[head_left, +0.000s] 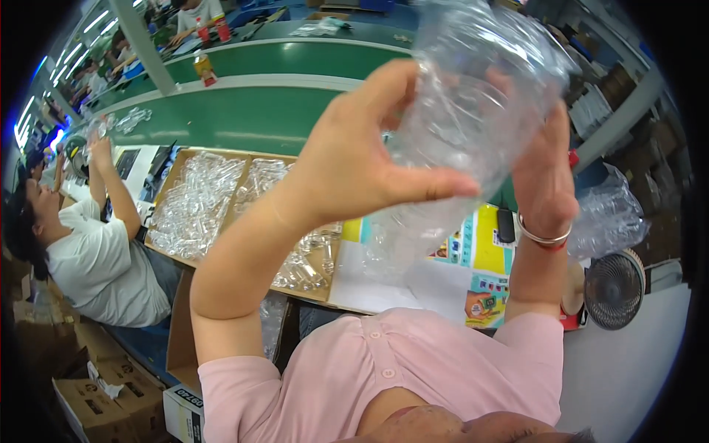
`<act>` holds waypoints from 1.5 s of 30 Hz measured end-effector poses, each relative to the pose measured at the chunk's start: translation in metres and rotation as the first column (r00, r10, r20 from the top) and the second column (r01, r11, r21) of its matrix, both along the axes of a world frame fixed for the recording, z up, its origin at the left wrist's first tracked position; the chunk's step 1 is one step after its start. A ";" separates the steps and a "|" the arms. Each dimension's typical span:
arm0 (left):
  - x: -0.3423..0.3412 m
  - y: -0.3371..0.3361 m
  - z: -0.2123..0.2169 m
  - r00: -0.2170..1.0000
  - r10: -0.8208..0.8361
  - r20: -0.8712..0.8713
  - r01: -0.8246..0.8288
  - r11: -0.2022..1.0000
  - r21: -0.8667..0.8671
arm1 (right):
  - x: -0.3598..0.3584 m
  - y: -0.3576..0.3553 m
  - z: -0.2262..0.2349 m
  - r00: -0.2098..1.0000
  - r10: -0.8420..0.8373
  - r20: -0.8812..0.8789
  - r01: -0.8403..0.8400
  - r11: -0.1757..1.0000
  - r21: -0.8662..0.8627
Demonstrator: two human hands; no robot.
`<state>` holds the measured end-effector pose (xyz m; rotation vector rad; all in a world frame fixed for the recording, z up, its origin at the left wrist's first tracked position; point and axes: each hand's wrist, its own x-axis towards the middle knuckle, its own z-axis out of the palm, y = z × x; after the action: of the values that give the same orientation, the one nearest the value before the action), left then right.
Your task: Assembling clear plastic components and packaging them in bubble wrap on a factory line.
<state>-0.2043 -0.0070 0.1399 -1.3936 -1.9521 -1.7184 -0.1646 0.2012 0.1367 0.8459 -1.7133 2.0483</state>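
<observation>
Raised in front of me is a bulky clear plastic bundle, shiny and ribbed, partly smeared by motion. Whether it is a bag or nested thin shells I cannot tell. My left hand grips its left side, thumb across the near face and fingers curled behind. On the opposite side my right hand, with a bangle at the wrist, presses against it; its fingers show only dimly through the plastic. Beneath my left forearm, small clear plastic pieces fill a divided cardboard tray on the table.
White paper and colourful printed sheets cover the table. A black fan and more clear plastic are at right. A co-worker sits at left, near cardboard boxes. Beyond runs a green conveyor with a bottle.
</observation>
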 end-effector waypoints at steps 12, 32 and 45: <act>0.039 0.021 -0.092 0.897 0.015 0.442 -0.043 0.998 0.052 | 0.010 0.053 0.109 0.705 -0.616 -0.351 0.412 0.759 -0.505; 0.031 -0.008 -0.125 0.909 0.027 0.415 -0.062 0.996 0.070 | 0.028 0.098 -0.195 0.875 -0.421 -0.238 0.484 0.786 0.385; 0.049 0.040 -0.043 0.955 0.291 0.059 -0.296 0.949 0.109 | 0.104 0.193 -0.043 0.638 -0.769 0.033 0.652 0.517 -0.555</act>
<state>-0.1555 0.0334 0.0969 -0.9768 -1.9293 -1.7014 -0.0606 0.3940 0.0938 0.0985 -1.0025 1.5906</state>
